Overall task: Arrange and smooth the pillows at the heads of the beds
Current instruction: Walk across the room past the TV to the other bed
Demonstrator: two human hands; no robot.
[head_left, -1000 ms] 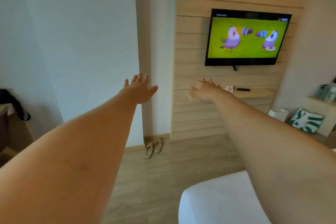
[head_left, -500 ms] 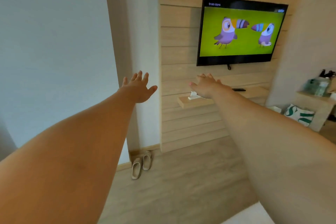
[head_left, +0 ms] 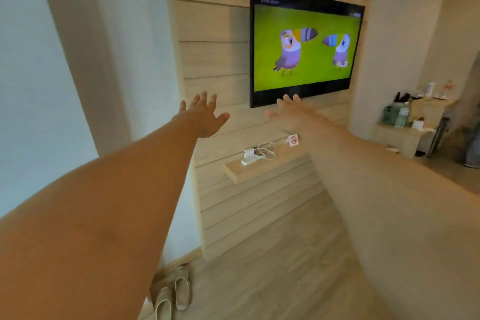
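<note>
A: Where are the pillows, and which way do they lie?
B: None in view, so their axis cannot be told.
A: The hands?
B: Left hand and right hand reach toward the TV, fingers spread, holding nothing.

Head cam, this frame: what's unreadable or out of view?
- Beds and pillows: none in the head view.
- Items on the far counter: blurred, too small to identify.
- Slippers: one cut by the bottom edge.
- TV corner logo: motion-blurred.
- Left hand and right hand: open, empty.
</note>
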